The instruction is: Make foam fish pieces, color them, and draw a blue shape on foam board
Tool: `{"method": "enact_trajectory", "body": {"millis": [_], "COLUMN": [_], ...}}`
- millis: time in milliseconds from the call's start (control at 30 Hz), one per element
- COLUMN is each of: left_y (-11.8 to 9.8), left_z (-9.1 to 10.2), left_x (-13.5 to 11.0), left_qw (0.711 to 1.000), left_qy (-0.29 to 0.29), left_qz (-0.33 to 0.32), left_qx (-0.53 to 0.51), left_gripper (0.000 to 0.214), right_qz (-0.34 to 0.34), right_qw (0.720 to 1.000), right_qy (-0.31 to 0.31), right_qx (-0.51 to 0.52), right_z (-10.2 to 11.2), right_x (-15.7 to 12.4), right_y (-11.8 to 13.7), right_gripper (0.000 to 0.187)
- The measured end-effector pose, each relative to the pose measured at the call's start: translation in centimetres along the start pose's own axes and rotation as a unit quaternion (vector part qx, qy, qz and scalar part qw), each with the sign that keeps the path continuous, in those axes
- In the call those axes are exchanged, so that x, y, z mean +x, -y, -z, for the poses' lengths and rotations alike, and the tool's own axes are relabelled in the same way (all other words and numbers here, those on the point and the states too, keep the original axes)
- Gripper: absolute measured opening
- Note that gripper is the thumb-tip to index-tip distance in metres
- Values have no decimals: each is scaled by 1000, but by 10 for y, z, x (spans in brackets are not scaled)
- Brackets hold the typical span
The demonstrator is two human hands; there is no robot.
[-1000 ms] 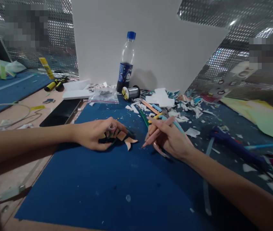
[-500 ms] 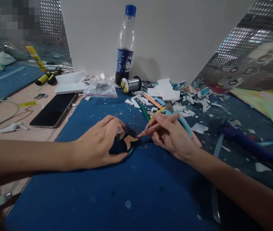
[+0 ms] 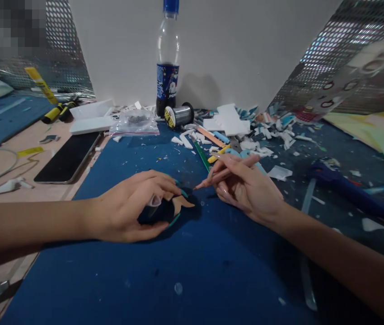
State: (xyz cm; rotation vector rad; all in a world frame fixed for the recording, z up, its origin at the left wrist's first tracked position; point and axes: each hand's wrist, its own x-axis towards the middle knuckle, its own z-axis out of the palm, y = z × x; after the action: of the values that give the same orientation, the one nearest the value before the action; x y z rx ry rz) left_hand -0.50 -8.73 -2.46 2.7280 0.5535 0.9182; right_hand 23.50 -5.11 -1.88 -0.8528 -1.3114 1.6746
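My left hand (image 3: 127, 205) rests low over the blue mat (image 3: 144, 280), its fingers curled and closed around a small peach tail-shaped piece (image 3: 182, 203). The forked end of that piece sticks out between the fingertips. Under the palm is a dark area, where I cannot tell object from shadow. A small whitish loop (image 3: 154, 201) shows beside the fingers. In my right hand (image 3: 251, 192) is a slim pinkish-brown pencil (image 3: 226, 174), gripped in a writing hold. Its tip points left, just above the forked piece and apart from it.
Foam scraps (image 3: 232, 122), a wire spool (image 3: 180, 116) and a bottle (image 3: 167, 81) stand at the back. A phone (image 3: 68, 159) lies on the left, a blue-handled tool (image 3: 348, 189) on the right. A green stick (image 3: 201, 155) lies beyond my right hand.
My left hand has shifted slightly left with the peach piece and its fingers have spread forward. The pencil tip has come away from the piece. The view has moved a little.
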Motion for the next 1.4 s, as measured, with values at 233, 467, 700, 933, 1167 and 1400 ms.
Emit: {"method": "enact_trajectory", "body": {"millis": [233, 467, 700, 933, 1167, 1400], "left_y": [-4, -6, -2, -7, -12, -15], "left_z": [9, 2, 6, 4, 5, 8], "left_x": [-9, -11, -15, -20, -19, -18], "left_qw": [985, 984, 976, 976, 981, 981], "left_qy": [-20, -29, 30, 40, 27, 72], "left_qz": [-95, -88, -141, -126, -111, -49], "left_qx": [142, 149, 162, 173, 157, 175], "left_gripper": [21, 9, 14, 11, 7, 7], "right_qz": [2, -37, -41, -30, -43, -37], "right_qw": [995, 987, 982, 981, 984, 984], "right_qy": [60, 67, 76, 74, 71, 69], "right_qx": [-76, -140, -167, -177, -157, -158], "right_z": [-3, -3, -3, -3, -4, -6], "right_x": [-6, -4, -2, 0, 0, 1], "right_y": [0, -3, -1, -1, -1, -1], "right_gripper": [27, 25, 27, 27, 27, 26]}}
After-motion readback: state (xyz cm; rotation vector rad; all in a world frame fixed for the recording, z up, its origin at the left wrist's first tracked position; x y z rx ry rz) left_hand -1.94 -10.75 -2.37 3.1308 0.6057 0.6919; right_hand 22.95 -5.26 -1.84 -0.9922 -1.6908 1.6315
